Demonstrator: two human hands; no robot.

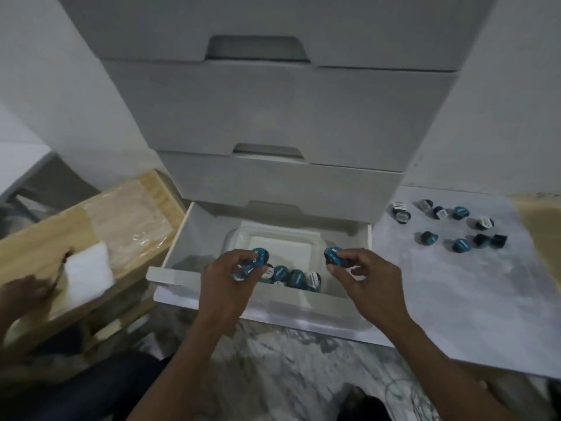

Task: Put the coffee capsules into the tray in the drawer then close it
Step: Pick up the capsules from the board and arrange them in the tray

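Note:
The bottom drawer (176,238) of a white cabinet stands open, with a clear plastic tray (239,235) inside. Several blue-lidded coffee capsules (296,278) lie along the tray's near side. My left hand (230,281) hovers over the tray's left part and holds blue capsules (260,257) in its curled fingers. Over the tray's right part, my right hand (361,278) pinches one blue capsule (334,256). Several more capsules (461,245), blue-lidded and black, lie scattered on the white sheet (455,299) to the right of the drawer.
Three closed drawers (273,117) rise above the open one. A wooden crate (91,226) with white foam stands to the left, and another person's hand (24,293) rests at its near edge. Marble floor shows below the drawer front.

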